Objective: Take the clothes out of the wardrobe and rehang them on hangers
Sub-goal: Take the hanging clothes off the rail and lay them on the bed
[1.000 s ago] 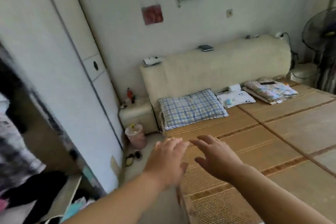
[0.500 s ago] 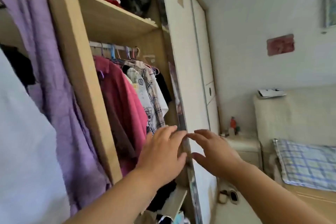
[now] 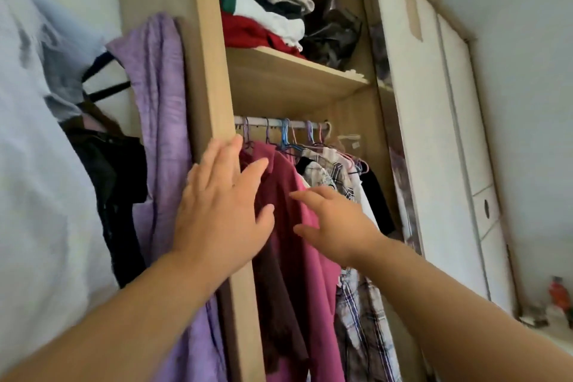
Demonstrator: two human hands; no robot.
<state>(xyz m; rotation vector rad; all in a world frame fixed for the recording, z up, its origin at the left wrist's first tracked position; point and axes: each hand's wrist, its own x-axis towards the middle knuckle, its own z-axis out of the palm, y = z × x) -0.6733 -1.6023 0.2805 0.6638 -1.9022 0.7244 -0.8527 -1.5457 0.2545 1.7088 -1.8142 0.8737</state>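
Clothes (image 3: 297,226) hang on rail (image 3: 297,125) under shelf (image 3: 288,77) w/ folded stack (image 3: 263,18).

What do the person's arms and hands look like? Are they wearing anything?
Both arms are bare all the way up, with no sleeves in view. The left hand and right hand wear no gloves, and no rings, watch or bracelet show on the sides we can see. Each hand shows its fingers.

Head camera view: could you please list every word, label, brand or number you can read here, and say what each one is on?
No text can be read in this view.
Small clear tag hanging from the metal clothes rail: too small and blurred to read.
Patterned white shirt on a hanger: print is blurred, no letters can be made out.
Small red bottle at the lower right: any label is blurred.
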